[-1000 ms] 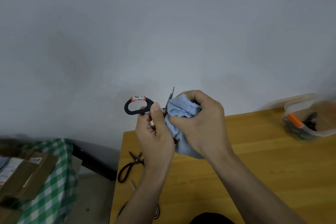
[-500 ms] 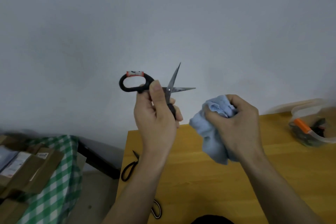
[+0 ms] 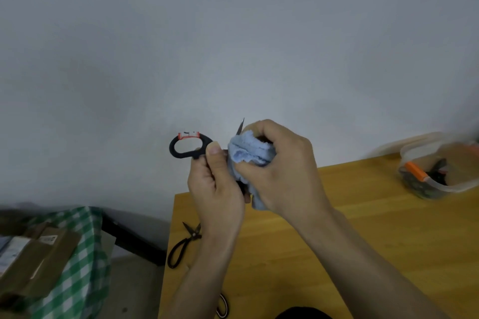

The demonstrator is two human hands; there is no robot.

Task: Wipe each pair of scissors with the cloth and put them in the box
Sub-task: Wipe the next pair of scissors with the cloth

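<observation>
Cloth [image 3: 250, 154] back over scissors [image 3: 190, 146] blades | both hands gripping

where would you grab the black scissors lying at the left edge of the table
Take the black scissors by their loop handles, the end lying nearer the table edge, coming from above at the left. The open blades point away toward the wall, so that approach should keep fingers off the tips.

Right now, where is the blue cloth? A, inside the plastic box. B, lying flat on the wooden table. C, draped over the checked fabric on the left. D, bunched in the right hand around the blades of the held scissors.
D: the right hand grips the blue cloth bunched over the blades of the scissors that the left hand holds up.
</observation>
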